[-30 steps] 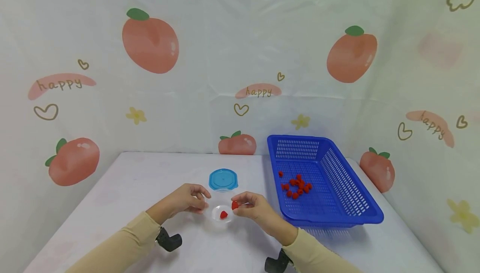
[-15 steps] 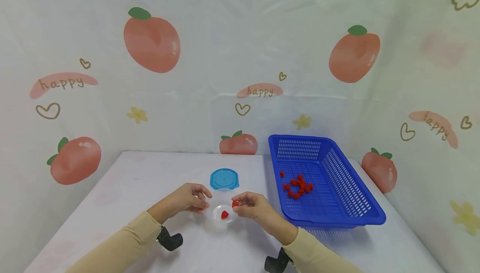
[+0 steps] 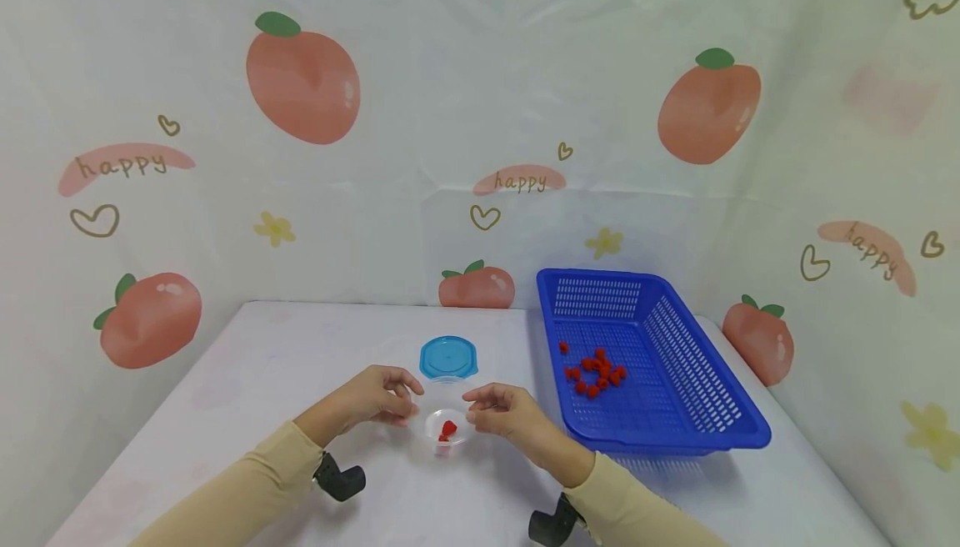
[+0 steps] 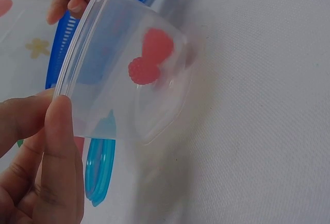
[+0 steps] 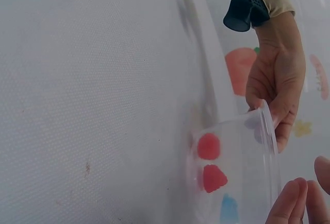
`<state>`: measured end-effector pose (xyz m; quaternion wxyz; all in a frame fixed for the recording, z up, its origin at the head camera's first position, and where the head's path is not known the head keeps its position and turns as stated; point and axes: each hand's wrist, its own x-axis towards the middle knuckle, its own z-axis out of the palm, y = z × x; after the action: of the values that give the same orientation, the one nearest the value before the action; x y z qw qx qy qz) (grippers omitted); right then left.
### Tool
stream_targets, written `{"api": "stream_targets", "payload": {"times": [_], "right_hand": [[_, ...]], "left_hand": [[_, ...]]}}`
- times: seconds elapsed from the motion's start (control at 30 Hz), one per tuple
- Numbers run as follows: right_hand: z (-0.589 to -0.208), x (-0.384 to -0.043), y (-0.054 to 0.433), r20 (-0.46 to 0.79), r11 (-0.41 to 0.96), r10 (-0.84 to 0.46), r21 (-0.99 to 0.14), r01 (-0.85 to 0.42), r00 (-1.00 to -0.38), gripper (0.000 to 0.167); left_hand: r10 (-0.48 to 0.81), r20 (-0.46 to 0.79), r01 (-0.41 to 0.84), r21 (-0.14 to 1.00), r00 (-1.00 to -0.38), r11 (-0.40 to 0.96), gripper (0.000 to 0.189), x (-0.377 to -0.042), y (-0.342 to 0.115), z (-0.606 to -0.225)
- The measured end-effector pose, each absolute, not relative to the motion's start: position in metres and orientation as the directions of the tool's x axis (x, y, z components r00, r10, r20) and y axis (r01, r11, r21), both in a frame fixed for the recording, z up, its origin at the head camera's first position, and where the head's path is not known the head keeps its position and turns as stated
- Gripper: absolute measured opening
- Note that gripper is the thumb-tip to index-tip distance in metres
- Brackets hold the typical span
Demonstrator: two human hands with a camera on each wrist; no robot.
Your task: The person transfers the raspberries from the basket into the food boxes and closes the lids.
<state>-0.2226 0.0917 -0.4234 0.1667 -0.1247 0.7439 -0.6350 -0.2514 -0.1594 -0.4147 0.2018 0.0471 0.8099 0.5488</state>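
Observation:
A clear plastic tub (image 4: 116, 98) stands on the white table between the two hands, with two raspberries (image 4: 143, 71) inside, near its bottom. My left hand (image 3: 378, 395) pinches the tub's rim between thumb and fingers on the left side. On the opposite side my right hand (image 3: 506, 414) hovers at the rim, its fingers loosely bent and a gap between them and the thumb; nothing is in it. Just behind the tub lies a blue lid (image 3: 447, 358), flat on the table.
A blue perforated basket (image 3: 697, 363) sits to the right, with several more raspberries (image 3: 600, 368) gathered toward its left side. Behind the table (image 3: 247, 363) hangs a fruit-print cloth (image 3: 405, 113).
The raspberry that my right fingers pinched has dropped into the tub beside the first one. Those fingers have parted. My left hand keeps its hold on the rim.

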Motion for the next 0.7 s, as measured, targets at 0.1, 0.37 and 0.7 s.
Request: {"api": "stream_targets", "payload": {"times": [0.1,0.37,0.7], "right_hand": [[-0.4234,-0.2219,0.0914,-0.089,0.163,-0.395,-0.986,0.026,-0.914,0.035],[-0.4231,-0.222,0.091,-0.088,0.158,-0.396,-0.987,0.027,-0.914,0.036],[-0.4189,-0.2215,0.092,-0.095,0.162,-0.398,-0.986,0.032,-0.912,0.035]], "left_hand": [[0.293,-0.278,-0.148,0.906,-0.915,0.397,0.028,-0.2516,-0.1594,-0.4149],[0.301,-0.277,-0.144,0.907,-0.913,0.396,0.028,-0.2525,-0.1601,-0.4159],[0.285,-0.282,-0.148,0.899,-0.916,0.412,0.028,-0.2522,-0.1591,-0.4155]]}}
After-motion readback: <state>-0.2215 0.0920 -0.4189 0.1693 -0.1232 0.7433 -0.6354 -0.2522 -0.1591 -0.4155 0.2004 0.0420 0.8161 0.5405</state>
